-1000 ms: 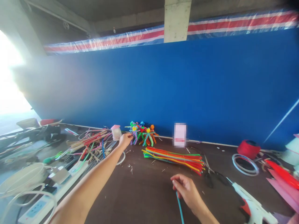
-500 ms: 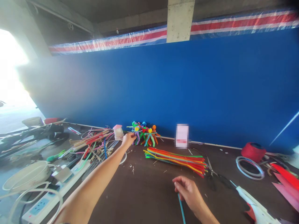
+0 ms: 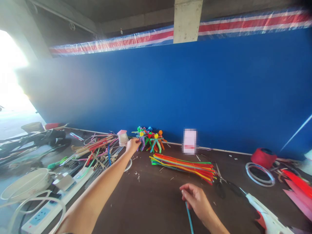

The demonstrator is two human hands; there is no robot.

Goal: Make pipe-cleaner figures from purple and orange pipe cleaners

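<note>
The head-worn camera looked forward and down from the person's own viewpoint, over the counter point(image 3: 146, 208) and toward a blue wall point(image 3: 156, 97). It sat close to the left hand point(image 3: 133, 145) and right hand point(image 3: 196, 199), both entering from the bottom edge. The wide frame also took in a concrete beam point(image 3: 187, 19) overhead and a bright opening point(image 3: 12, 71) far left.

From here, my left hand point(image 3: 133, 145) is right at the pipe-cleaner figures point(image 3: 149, 142), while my right hand point(image 3: 195, 199) pinches a blue pipe cleaner point(image 3: 188, 216), near the orange-red bundle point(image 3: 182, 167), scissors point(image 3: 221, 183) and glue gun point(image 3: 265, 213).
</note>
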